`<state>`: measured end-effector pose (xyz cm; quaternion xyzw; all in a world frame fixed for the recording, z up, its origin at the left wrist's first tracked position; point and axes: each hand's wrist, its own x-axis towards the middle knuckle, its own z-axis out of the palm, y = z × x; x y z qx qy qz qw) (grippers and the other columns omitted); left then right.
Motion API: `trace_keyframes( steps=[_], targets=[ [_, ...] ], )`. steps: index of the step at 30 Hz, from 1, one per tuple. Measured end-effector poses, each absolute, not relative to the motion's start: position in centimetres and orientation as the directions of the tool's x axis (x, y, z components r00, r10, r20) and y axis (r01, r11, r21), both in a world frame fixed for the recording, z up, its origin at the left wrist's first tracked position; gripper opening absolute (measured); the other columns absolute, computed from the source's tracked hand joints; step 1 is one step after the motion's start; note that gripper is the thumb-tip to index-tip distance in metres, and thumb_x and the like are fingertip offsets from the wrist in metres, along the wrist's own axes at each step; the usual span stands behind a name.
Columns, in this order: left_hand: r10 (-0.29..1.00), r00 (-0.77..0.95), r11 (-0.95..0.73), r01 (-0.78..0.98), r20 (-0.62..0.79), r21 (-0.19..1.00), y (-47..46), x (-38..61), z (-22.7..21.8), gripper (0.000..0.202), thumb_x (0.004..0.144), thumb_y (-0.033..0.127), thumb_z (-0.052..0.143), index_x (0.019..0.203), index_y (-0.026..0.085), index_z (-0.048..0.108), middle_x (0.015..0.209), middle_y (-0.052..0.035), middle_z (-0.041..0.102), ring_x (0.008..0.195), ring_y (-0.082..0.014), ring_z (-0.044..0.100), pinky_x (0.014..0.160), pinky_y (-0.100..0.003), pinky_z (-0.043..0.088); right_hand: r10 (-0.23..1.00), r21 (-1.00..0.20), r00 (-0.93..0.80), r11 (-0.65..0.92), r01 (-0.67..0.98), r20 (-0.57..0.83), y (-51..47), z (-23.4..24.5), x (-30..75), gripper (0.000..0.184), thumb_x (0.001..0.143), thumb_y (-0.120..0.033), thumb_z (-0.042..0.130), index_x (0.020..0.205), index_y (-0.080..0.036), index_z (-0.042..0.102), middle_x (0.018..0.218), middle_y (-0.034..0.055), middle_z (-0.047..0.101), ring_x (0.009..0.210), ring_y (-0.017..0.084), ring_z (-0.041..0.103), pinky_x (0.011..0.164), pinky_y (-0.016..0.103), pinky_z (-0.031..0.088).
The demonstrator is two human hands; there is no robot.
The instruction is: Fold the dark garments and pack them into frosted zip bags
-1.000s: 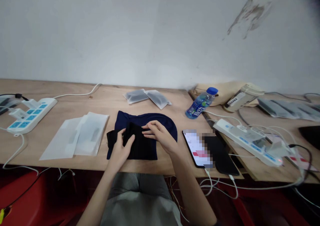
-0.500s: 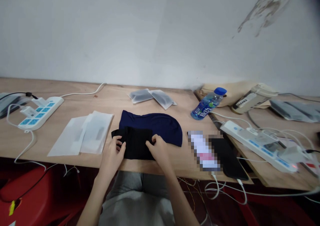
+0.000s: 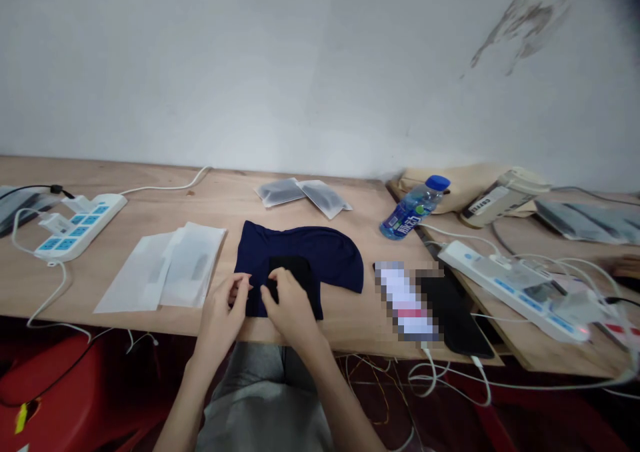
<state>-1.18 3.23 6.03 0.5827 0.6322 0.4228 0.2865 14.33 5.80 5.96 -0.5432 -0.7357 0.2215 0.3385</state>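
A dark navy cloth (image 3: 320, 255) lies flat near the front edge of the wooden table (image 3: 220, 205). On top of it sits a smaller black cloth (image 3: 295, 272), folded narrow. My left hand (image 3: 223, 315) pinches the left end of the black cloth, fingers closed. My right hand (image 3: 290, 305) is closed on the same black cloth right beside the left hand, covering its lower part.
Flat translucent bags (image 3: 165, 269) lie left of the cloths, two packed pouches (image 3: 303, 195) behind. A power strip (image 3: 75, 229) sits far left. To the right are phones (image 3: 430, 302), a water bottle (image 3: 413, 209), another power strip (image 3: 515, 285) and cables.
The black cloth was spread wide across the navy one; my right hand has moved left toward my left hand, folding the black cloth into a narrower piece.
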Motion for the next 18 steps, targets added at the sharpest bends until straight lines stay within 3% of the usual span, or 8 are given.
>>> trace_keyframes(
  steps=[4,7,11,14,16,18],
  targets=[
    [0.971,0.008,-0.208,0.522,0.239,0.827,3.9,-0.1,6.4,0.034,0.099,0.036,0.035,0.108,0.021,0.064,0.108,-0.0069,0.070,0.103,-0.0181,0.065,0.092,-0.033,0.052,0.905,-0.728,-0.350,0.407,0.552,0.242,4.8,4.6,14.7,0.029,0.087,-0.012,0.039,0.110,-0.019,0.055,0.110,0.0120,0.065,0.104,0.025,0.060,0.091,0.039,0.047],
    [0.941,0.150,-0.337,0.529,0.305,0.779,4.7,0.9,6.3,0.034,0.100,0.029,0.032,0.116,0.021,0.061,0.121,-0.0070,0.065,0.116,-0.0176,0.059,0.103,-0.036,0.045,0.927,-0.757,-0.233,0.374,0.536,0.293,4.1,5.6,16.9,0.034,0.085,-0.008,0.035,0.109,-0.020,0.057,0.107,0.0085,0.066,0.102,0.021,0.063,0.089,0.034,0.048],
    [0.911,0.297,-0.411,0.642,0.285,0.647,5.6,2.3,5.2,0.035,0.097,0.021,0.034,0.122,0.021,0.059,0.122,-0.0084,0.065,0.113,-0.0208,0.059,0.099,-0.041,0.046,0.960,-0.693,0.115,0.100,0.714,0.256,3.9,6.1,19.0,0.020,0.090,-0.028,0.043,0.098,-0.019,0.059,0.091,0.0108,0.068,0.085,0.024,0.065,0.076,0.035,0.048],
    [0.903,0.353,-0.429,0.724,0.244,0.540,5.6,2.6,4.3,0.034,0.094,0.016,0.038,0.118,0.021,0.061,0.121,-0.0080,0.066,0.109,-0.0223,0.061,0.094,-0.041,0.047,0.967,-0.628,0.200,-0.059,0.776,0.157,4.5,4.7,19.3,0.035,0.087,-0.047,0.052,0.100,-0.016,0.060,0.089,0.0149,0.068,0.083,0.030,0.065,0.071,0.037,0.047],
    [0.913,0.307,-0.405,0.751,0.268,0.522,5.3,1.7,3.9,0.032,0.093,0.017,0.041,0.116,0.023,0.062,0.119,-0.0068,0.066,0.107,-0.0215,0.062,0.093,-0.039,0.047,0.973,-0.597,0.197,-0.088,0.798,0.120,4.9,3.6,19.3,0.042,0.084,-0.053,0.056,0.101,-0.015,0.060,0.086,0.0157,0.069,0.080,0.031,0.066,0.068,0.037,0.046],
    [0.941,0.133,-0.287,0.800,0.311,0.527,5.2,-0.1,3.7,0.028,0.093,0.021,0.043,0.114,0.023,0.062,0.111,-0.0066,0.067,0.099,-0.0206,0.064,0.088,-0.036,0.048,0.975,-0.570,0.187,-0.084,0.817,0.124,5.2,2.9,19.3,0.043,0.082,-0.056,0.058,0.099,-0.017,0.061,0.084,0.0151,0.069,0.076,0.030,0.066,0.065,0.035,0.045]
  ],
)
